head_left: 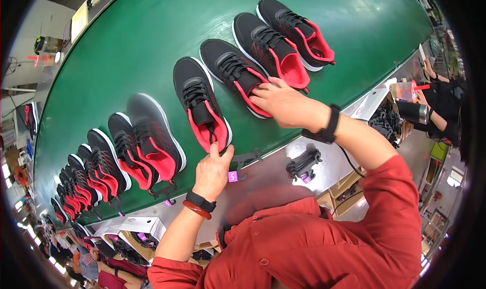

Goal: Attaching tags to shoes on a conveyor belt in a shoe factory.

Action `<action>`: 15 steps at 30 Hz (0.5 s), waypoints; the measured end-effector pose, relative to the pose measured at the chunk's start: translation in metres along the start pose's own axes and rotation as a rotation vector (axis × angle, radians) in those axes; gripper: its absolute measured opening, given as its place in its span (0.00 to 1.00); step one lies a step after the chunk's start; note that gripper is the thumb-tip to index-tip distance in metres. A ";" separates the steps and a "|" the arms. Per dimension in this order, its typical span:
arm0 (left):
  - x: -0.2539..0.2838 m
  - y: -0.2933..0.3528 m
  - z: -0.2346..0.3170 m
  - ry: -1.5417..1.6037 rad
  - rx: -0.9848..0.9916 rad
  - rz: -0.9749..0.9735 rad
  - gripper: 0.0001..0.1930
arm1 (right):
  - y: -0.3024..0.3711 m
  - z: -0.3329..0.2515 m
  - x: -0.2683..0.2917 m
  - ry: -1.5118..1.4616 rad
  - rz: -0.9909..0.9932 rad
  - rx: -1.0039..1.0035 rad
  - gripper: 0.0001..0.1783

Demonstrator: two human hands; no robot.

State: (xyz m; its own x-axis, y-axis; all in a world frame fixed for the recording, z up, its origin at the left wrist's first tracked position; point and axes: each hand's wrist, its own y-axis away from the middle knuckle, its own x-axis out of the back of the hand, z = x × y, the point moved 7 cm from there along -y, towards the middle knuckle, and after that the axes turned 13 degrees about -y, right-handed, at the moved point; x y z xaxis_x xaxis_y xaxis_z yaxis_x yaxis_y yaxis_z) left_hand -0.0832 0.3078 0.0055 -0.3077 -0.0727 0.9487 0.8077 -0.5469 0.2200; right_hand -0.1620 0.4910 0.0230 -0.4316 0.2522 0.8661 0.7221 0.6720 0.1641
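Observation:
My left hand [211, 173] is closed on the heel of a black sneaker [192, 81] with a red lining and white sole edge, which lies on the green belt. My right hand [286, 104] grips the collar of the neighbouring sneaker [228, 61], its fingertips hidden in the opening. Beside my left thumb is a black plastic shoe hanger [248, 158] bearing a purple tag [233, 176]; whether that hand also holds it, I cannot tell. Two more sneakers, a nearer one [266, 41] and a farther one [288, 23], lie to the right, toes pointing away.
Several matching sneakers [104, 157] line the belt's left side, some with hangers at the heel. A bundle of hangers [305, 162] rests on the metal ledge [276, 172]. White boxes of hangers [144, 228] stand below. At right are a drink cup [403, 90], a steel tumbler [412, 111] and another person's arm [438, 119].

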 end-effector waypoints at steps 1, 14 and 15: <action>-0.001 0.001 0.000 0.013 0.004 -0.001 0.21 | 0.007 0.000 0.012 -0.132 0.070 0.048 0.26; 0.015 -0.007 0.002 0.146 0.120 -0.122 0.21 | 0.015 0.003 -0.005 0.116 0.002 0.185 0.05; 0.016 -0.007 0.002 0.148 0.130 -0.117 0.21 | 0.014 0.001 -0.007 0.112 -0.041 0.177 0.06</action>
State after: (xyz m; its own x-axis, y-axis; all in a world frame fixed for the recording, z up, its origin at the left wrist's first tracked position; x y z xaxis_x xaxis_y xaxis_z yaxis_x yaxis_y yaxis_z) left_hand -0.0925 0.3119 0.0194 -0.4661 -0.1415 0.8733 0.8171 -0.4474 0.3636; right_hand -0.1495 0.4991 0.0192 -0.3886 0.1496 0.9092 0.5946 0.7945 0.1234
